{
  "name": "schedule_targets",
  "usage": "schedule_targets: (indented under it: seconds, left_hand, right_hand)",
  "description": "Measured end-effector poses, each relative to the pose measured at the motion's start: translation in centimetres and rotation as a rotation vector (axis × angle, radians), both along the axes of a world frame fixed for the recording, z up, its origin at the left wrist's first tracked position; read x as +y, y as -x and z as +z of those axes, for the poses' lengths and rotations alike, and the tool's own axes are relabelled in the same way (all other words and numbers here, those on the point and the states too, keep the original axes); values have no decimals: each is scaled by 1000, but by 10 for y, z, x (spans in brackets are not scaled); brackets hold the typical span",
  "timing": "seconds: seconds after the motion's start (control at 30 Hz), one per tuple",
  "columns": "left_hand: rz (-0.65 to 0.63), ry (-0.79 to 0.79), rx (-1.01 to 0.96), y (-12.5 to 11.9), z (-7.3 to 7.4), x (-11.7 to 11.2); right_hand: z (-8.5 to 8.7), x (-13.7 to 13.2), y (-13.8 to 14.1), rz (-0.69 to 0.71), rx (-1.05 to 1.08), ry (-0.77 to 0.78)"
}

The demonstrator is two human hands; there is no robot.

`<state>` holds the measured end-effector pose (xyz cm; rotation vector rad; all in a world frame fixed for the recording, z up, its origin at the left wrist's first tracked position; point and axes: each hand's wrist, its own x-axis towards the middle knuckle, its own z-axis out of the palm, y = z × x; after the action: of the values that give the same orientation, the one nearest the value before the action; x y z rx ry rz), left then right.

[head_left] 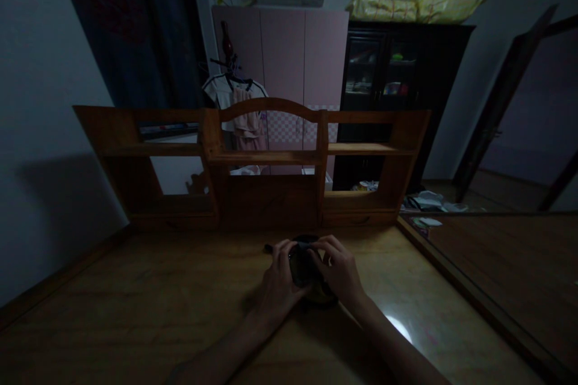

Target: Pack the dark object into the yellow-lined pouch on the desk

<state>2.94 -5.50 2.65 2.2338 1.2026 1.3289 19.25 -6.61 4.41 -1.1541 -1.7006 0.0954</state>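
On the wooden desk, near its middle, a small dark object (pixel 301 267) with a rounded, slightly glossy face is between my hands; the dim light hides its kind. My left hand (pixel 280 280) wraps round its left side, thumb underneath. With fingers bent and pinched together, my right hand (pixel 338 266) holds its upper right edge, where a greyish strip shows. A dark curved band (pixel 323 302) lies under and beside it, and a short dark end pokes out to the left behind my left fingers. My palms hide much of the object.
A wooden shelf unit (pixel 266 159) with cubbies stands along the desk's back edge. The desk top (pixel 180 289) reflects a bright spot at right. Behind are a pink wardrobe (pixel 282 54), a black cabinet (pixel 406 72) and hanging clothes (pixel 246 111). A raised wooden rim (pixel 451 271) runs along the right.
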Motion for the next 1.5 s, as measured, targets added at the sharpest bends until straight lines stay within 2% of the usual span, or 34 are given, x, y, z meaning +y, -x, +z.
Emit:
schedule_targets:
  seconds: [0.27, 0.4, 0.67, 0.83, 1.0, 1.2, 1.33, 1.5]
  left_hand:
    - [23, 33, -68, -2, -1, 4]
    - [17, 18, -79, -2, 0, 4]
    - [-56, 32, -28, -2, -1, 2]
    - [-50, 58, -18, -2, -1, 2]
    - [-47, 60, -67, -3, 0, 1]
    - [-52, 63, -42, -3, -1, 1]
    - [-35, 69, -44, -3, -4, 3]
    - [-42, 44, -45, -4, -3, 3]
  right_hand:
    - [5, -1, -1, -21, 32, 24]
    - [6, 1, -1, 47, 194, 79]
    - [8, 6, -2, 270, 539, 311]
    - [8, 7, 0, 319, 633, 336]
    - [5, 7, -2, 211, 556, 234]
    - [8, 1, -2, 26, 275, 88]
    - [10, -1, 0, 43, 126, 73]
    - [4, 1, -1, 49, 60, 85]
